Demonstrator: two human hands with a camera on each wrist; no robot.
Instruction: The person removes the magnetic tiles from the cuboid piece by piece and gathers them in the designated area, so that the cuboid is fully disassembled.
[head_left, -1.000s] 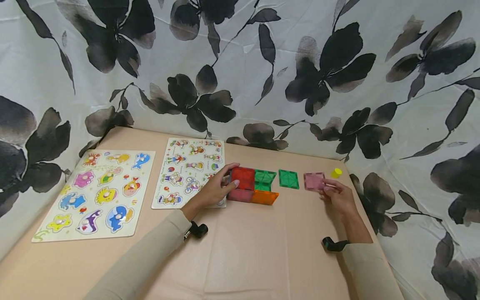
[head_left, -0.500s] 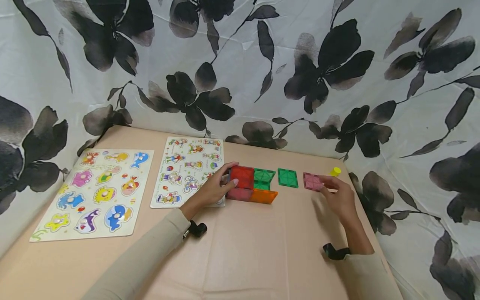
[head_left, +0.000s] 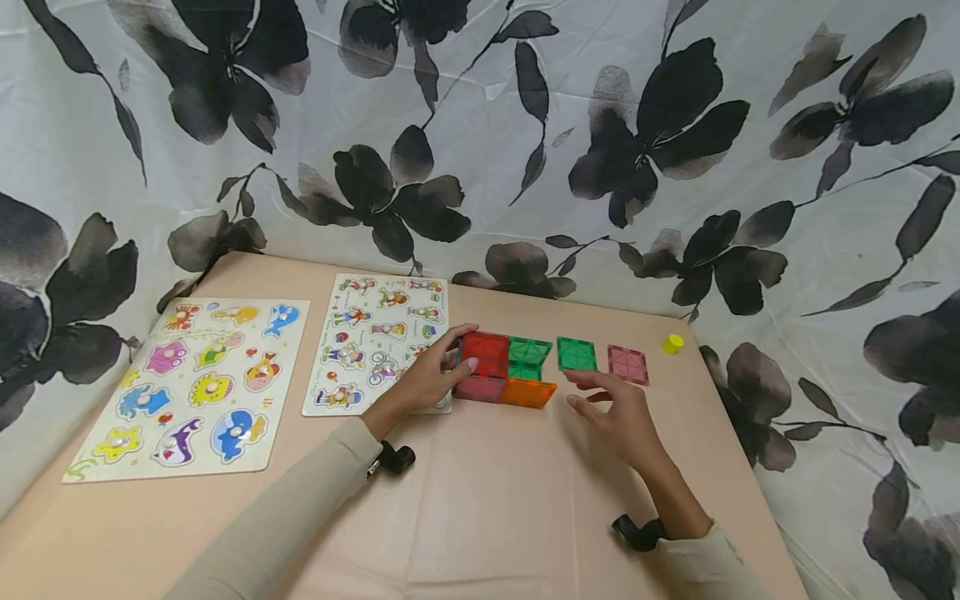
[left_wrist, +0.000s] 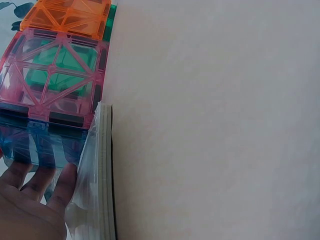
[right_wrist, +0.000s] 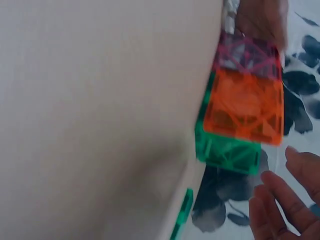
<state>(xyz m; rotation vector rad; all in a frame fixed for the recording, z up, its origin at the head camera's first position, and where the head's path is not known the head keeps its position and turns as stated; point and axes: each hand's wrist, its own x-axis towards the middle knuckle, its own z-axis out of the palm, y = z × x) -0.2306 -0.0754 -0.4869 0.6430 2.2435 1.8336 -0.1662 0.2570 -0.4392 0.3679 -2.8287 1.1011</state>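
My left hand (head_left: 423,375) grips the left end of a box built of magnetic tiles, its thumb on the red top tile (head_left: 483,356). Fingers (left_wrist: 62,187) press against a blue tile (left_wrist: 45,142) at that end. A pink tile (left_wrist: 55,75) forms the front wall, and an orange tile (head_left: 528,392) leans outward beside it; a green tile (head_left: 528,354) lies behind the orange one. My right hand (head_left: 618,417) holds nothing, fingers loosely bent, just right of the orange tile. Beyond its fingertips lies a loose green tile (head_left: 577,354), with a loose pink tile (head_left: 627,364) to the right.
Two picture puzzle boards, one with animals (head_left: 213,392) and one with small figures (head_left: 375,333), lie to the left. A small yellow cylinder (head_left: 672,343) stands near the table's right edge. Floral cloth (head_left: 510,167) hangs behind the table.
My right hand has let go of the loose pink tile, which stays on the table, and has moved left toward the box. The left hand keeps its grip in place.
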